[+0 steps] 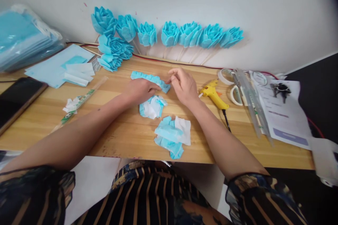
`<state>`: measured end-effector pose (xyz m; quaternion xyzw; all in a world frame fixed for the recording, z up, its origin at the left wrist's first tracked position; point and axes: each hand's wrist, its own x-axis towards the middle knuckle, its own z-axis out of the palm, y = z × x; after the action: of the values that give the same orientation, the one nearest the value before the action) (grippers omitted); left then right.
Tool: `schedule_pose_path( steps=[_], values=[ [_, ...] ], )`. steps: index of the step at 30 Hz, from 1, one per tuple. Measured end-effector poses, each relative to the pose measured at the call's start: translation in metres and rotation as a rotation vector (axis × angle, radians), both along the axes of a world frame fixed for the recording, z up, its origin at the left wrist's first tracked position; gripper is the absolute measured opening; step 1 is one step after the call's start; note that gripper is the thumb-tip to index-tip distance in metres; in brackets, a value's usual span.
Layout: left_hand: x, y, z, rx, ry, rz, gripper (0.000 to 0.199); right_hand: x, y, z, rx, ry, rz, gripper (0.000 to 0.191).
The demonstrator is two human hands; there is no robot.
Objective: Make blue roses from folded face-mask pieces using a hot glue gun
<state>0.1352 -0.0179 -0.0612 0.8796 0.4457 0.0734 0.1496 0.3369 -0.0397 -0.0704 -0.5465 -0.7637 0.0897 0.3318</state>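
Note:
On the wooden table, a crinkled light-blue strip (144, 75), apparently of thin tissue-like material, lies beneath my hands. My left hand (139, 91) rests across its middle, fingers closed and pointing right, at the strip's near edge; the fingertips are partly hidden. By the strip's right end is my right hand (184, 86), its thumb and fingers curled together in a pinch. What that pinch holds, if anything, is too small to make out. Just below my left hand sits a crumpled blue-and-white piece (152, 107). Nearer to me lies a loose pile of blue and white pieces (171, 134).
Several blue paper-like flowers (170, 34) on sticks lean against the wall. Right of my hands are a yellow glue gun (215, 95), scissors (236, 95) and a printed sheet (282, 112) with keys (282, 90). Leftward lie flat blue sheets (50, 68), a plastic wrapper (79, 103) and a phone (19, 100).

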Motion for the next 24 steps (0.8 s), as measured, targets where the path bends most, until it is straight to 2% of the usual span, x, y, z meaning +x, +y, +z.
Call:
schedule_pose_path(
  steps=[4,13,17,24],
  values=[
    [0.000,0.000,0.000,-0.003,-0.027,-0.002,0.038,0.002,-0.001,0.001,0.020,0.102,-0.030,0.024],
    [0.000,0.000,0.000,-0.008,-0.029,0.017,0.037,0.001,0.002,-0.003,-0.035,-0.088,0.048,0.023],
    [0.000,0.000,0.000,-0.012,-0.021,0.012,0.037,0.006,0.004,-0.002,0.015,0.028,-0.045,0.027],
    [0.000,-0.002,0.003,-0.031,-0.039,0.002,0.039,0.011,0.008,-0.008,-0.013,-0.191,-0.056,0.025]
  ],
)
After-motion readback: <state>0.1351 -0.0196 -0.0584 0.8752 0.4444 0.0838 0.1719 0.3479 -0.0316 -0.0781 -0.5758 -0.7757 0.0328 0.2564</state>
